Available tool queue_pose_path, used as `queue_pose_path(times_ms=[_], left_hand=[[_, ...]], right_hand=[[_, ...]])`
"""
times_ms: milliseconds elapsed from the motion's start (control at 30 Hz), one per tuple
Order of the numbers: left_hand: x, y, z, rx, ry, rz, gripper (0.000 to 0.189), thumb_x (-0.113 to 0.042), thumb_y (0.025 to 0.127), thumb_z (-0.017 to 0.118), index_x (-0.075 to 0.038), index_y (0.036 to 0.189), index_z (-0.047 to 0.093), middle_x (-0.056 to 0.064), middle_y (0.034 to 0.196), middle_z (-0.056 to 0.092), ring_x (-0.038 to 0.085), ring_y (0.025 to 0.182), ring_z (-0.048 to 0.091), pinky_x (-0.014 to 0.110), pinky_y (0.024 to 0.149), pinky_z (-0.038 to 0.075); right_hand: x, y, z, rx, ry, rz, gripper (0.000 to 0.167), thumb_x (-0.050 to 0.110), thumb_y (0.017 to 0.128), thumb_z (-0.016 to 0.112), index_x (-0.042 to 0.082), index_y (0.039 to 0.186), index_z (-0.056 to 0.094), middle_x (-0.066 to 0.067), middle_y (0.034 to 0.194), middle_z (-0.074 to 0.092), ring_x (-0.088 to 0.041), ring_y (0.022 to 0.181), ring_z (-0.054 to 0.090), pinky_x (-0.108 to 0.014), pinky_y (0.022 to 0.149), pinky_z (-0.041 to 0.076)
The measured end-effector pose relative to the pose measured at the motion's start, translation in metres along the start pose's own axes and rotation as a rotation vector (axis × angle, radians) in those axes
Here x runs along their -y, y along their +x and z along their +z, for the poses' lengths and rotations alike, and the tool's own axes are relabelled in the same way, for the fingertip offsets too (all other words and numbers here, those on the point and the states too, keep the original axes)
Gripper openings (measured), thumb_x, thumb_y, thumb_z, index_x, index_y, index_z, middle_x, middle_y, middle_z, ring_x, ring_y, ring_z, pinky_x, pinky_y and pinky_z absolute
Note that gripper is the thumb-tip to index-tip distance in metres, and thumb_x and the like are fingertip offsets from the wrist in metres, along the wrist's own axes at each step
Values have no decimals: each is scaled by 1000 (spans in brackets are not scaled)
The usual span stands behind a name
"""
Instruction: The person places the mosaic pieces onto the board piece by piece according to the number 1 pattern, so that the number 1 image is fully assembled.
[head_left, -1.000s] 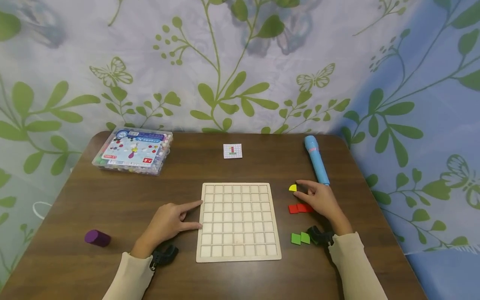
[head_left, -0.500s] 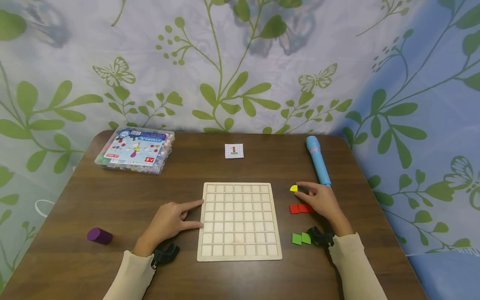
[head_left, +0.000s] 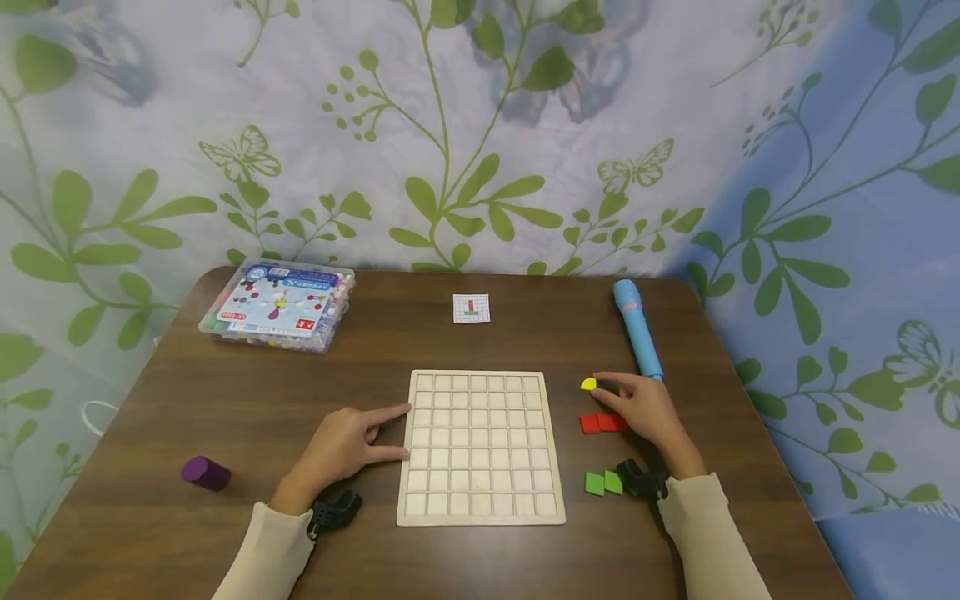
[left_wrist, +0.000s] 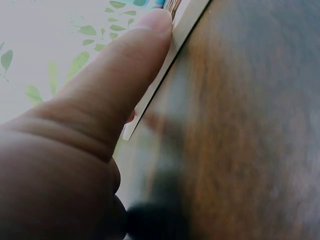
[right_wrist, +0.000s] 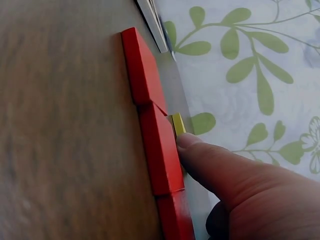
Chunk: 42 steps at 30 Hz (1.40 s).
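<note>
A square pale-wood grid board (head_left: 481,447) lies on the brown wood-grain table (head_left: 337,367). Right of it, near to far: flat green tiles (head_left: 595,483), flat red tiles (head_left: 590,423), a yellow quarter-round tile (head_left: 588,384), a blue microphone-shaped rod (head_left: 637,329). Behind the board lies a square white card (head_left: 471,308); back left, a clear plastic box (head_left: 276,305); nearer, a purple cylinder (head_left: 206,472).

Occlusions and blur.
Right hand (head_left: 643,407) covers right end of red row (head_left: 602,423); lowest red block (right_wrist: 176,216) cut off by right-wrist view's bottom edge. Yellow piece (right_wrist: 178,123) partly behind thumb there. Counter (left_wrist: 255,125) blurred, left-wrist view. Card (head_left: 471,308) grid too small to count.
</note>
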<state>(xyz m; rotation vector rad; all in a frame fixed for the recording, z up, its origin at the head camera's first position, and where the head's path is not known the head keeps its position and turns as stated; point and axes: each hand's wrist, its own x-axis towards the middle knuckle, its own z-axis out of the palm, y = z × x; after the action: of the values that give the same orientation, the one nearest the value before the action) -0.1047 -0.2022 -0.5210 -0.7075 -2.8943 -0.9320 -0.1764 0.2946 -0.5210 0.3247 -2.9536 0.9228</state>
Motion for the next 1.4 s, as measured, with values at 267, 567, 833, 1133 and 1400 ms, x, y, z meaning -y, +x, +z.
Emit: queue_pose_path(times_ms=[267, 567, 833, 1133, 1400], left_hand=[[-1, -1, 6, -1, 1, -3, 69, -60, 78, 81, -29, 138, 67, -18, 54, 23, -1, 52, 13, 21, 50, 19], [-4, -2, 4, 6, 2, -8, 70, -60, 78, 81, -29, 139, 67, -18, 53, 23, -1, 51, 14, 21, 51, 20], [-3, -4, 4, 10, 8, -19, 70, -60, 78, 81, -29, 138, 67, -19, 53, 23, -1, 51, 15, 21, 50, 20], [-3, -4, 3, 23, 2, -23, 70, -62, 78, 80, -31, 140, 66, -18, 53, 25, -1, 50, 15, 20, 50, 20], [-3, -3, 1, 23, 3, -22, 70, -62, 78, 80, -31, 140, 66, -18, 52, 24, -1, 50, 15, 20, 50, 20]], right_hand=[[-5, -6, -2, 18, 30, 48, 38, 38, 90, 79, 13, 119, 77, 2, 57, 42, -17, 50, 39, -30, 46, 31], [10, -7, -14, -16, 70, 30, 39, 39, 93, 77, 11, 120, 76, 4, 58, 39, -15, 50, 37, -30, 45, 32], [45, -5, -25, -90, 105, -28, 34, 39, 92, 78, 16, 117, 77, 4, 58, 37, -11, 48, 33, -29, 42, 29], [82, -3, -20, -133, 143, -141, 31, 33, 90, 80, 15, 116, 78, 8, 57, 34, -9, 49, 29, -30, 45, 28], [114, 6, -1, -85, 197, -198, 31, 28, 91, 80, 13, 118, 78, 10, 57, 33, -7, 48, 29, -27, 45, 28]])
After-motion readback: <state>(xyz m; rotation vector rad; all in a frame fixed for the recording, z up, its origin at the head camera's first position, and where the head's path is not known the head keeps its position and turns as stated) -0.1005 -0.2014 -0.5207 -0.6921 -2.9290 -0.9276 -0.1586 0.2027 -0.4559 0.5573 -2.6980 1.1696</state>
